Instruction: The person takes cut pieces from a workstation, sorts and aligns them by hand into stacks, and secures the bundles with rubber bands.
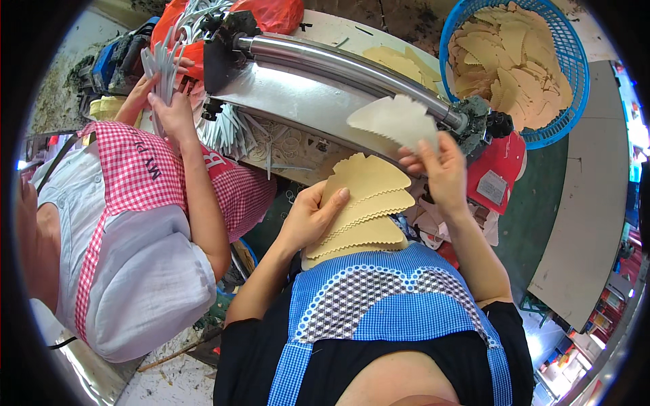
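My left hand (313, 216) clasps a fanned stack of tan pieces (379, 199), thumb on top, just in front of my blue apron (416, 311). My right hand (440, 169) pinches a paler piece (389, 120) near the metal plate (298, 95). Beyond both hands runs a shiny roller (345, 64); right of them, a filled blue basket (574, 57), green floor (542, 203) and a grey table (586, 196). Leftward, a co-worker (145, 264) grips pale strips (162, 71).

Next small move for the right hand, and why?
Probably ease the pale scalloped piece toward the metal roller: the right hand holds it by one end near the roller, while the left hand holds the fanned tan pieces lower down. Whether piece and roller touch, I can't tell.
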`<state>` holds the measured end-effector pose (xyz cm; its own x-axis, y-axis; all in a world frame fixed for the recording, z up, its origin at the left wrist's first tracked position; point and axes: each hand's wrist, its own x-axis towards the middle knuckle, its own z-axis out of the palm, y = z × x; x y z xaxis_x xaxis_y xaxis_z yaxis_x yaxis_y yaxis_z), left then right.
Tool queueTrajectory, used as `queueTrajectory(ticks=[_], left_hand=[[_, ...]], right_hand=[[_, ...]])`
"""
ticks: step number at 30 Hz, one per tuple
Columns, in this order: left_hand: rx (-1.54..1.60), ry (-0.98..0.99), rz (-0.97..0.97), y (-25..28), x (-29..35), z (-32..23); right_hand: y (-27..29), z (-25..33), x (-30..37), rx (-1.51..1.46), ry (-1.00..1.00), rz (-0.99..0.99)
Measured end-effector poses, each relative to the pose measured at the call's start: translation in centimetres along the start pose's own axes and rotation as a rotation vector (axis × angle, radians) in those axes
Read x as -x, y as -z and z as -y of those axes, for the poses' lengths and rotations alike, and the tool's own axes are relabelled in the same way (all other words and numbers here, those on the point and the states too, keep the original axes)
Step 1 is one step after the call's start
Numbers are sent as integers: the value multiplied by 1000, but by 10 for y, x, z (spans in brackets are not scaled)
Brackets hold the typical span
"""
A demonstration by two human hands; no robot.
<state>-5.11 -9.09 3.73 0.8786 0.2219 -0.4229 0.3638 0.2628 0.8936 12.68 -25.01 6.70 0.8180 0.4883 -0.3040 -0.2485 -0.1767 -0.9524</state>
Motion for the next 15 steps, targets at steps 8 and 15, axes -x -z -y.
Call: queueTrajectory(ticks=[8, 15], left_hand=[[4, 64, -62, 7, 5, 1], [1, 21, -54, 5, 11, -3]], right_hand=[[8, -17, 9, 1080, 1005, 122], [-5, -13, -21, 953, 793, -41]])
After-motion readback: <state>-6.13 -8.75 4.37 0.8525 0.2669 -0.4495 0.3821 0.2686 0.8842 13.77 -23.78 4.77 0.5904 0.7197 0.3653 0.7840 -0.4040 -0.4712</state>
